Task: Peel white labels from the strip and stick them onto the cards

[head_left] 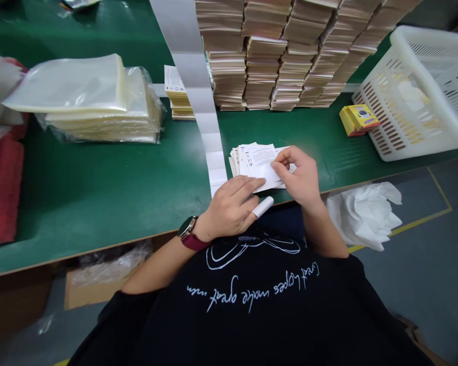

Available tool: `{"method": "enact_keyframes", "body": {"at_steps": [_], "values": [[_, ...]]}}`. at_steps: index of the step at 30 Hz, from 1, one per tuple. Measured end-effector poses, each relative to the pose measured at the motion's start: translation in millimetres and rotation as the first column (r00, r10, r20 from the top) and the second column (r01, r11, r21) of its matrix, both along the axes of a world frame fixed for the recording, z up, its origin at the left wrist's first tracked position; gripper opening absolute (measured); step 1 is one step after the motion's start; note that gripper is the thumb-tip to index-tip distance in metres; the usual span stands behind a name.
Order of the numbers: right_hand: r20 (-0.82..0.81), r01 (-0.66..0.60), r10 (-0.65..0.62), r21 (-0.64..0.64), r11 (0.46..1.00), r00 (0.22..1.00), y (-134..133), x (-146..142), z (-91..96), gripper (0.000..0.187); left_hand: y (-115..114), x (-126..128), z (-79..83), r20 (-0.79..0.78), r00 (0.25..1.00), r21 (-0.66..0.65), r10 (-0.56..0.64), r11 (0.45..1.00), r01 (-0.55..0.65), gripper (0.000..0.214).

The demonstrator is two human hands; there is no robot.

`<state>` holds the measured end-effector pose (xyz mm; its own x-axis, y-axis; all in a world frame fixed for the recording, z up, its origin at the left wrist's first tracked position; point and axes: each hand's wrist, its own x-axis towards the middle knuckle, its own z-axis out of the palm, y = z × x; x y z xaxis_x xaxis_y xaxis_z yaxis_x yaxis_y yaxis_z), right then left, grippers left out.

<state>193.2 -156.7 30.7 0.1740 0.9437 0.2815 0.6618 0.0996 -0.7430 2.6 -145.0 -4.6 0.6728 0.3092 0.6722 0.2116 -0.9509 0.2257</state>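
Observation:
A loose pile of white printed cards (257, 157) lies fanned out near the front edge of the green table. My left hand (236, 203) rests with its fingers stretched over the lower part of the top card, and a white cover wraps its thumb or a finger. At the card's right edge, my right hand (299, 173) pinches thumb against forefinger on the card. Beside the pile on the left runs a long strip of white labels (200, 96), its end close to my left hand.
Behind the cards stand tall stacks of cards (267, 71). To the left are a smaller card stack (181, 104) and clear plastic bags (99, 122). At the right sit a white basket (400, 101) and yellow packs (359, 119). A white bag (366, 216) is below the table.

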Motion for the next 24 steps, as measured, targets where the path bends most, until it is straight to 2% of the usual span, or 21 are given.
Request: {"method": "enact_keyframes", "body": {"at_steps": [1, 3, 5, 7, 10, 13, 15, 21, 24], "values": [[0.126, 0.011, -0.011, 0.001, 1.0, 0.992, -1.4, -1.8, 0.9, 0.004, 0.1, 0.3, -0.7, -0.01, 1.0, 0.001, 0.002, 1.0, -0.002, 0.007], [0.366, 0.072, -0.065, -0.005, 0.997, 0.928, -3.8, -3.8, 3.7, 0.005, 0.3, 0.9, -2.1, -0.012, 1.0, -0.002, 0.006, 1.0, -0.006, 0.007], [0.475, 0.157, -0.13, -0.019, 0.987, 0.87, -4.8, -1.9, 6.2, 0.017, 0.6, 1.4, -2.7, 0.012, 1.0, -0.013, 0.009, 1.0, -0.009, 0.007], [0.42, 0.168, -0.118, -0.086, 0.982, 0.9, -4.3, 3.7, 6.9, 0.027, 0.8, 1.7, -2.6, 0.033, 0.999, -0.024, 0.011, 1.0, -0.01, 0.008], [0.124, 0.032, -0.009, -0.186, 0.982, 0.992, -2.3, 12.1, 3.8, 0.025, 0.7, 2.0, -2.9, 0.048, 0.999, -0.035, 0.007, 0.999, -0.005, 0.01], [-0.114, -0.009, -0.005, -0.121, 0.993, 0.993, -2.5, 13.4, -1.5, 0.021, 0.0, 1.7, -4.5, 0.063, 0.998, -0.037, 0.003, 0.999, 0.0, 0.009], [-0.154, 0.018, -0.03, -0.076, 0.997, 0.988, -4.6, 11.4, -4.8, 0.019, -0.4, 1.2, -5.8, 0.073, 0.997, -0.04, 0.002, 0.999, 0.001, 0.008], [-0.082, 0.081, -0.081, -0.013, 0.997, 0.993, -11.1, 10.3, -12.1, 0.007, -0.6, 0.7, -8.1, 0.057, 0.998, -0.028, 0.006, 1.0, -0.004, 0.009], [-0.153, 0.065, -0.065, -0.001, 0.998, 0.986, -8.2, 13.9, -14.4, 0.014, -0.8, 1.2, -9.5, 0.058, 0.998, -0.036, 0.017, 0.999, -0.015, 0.007]]}}
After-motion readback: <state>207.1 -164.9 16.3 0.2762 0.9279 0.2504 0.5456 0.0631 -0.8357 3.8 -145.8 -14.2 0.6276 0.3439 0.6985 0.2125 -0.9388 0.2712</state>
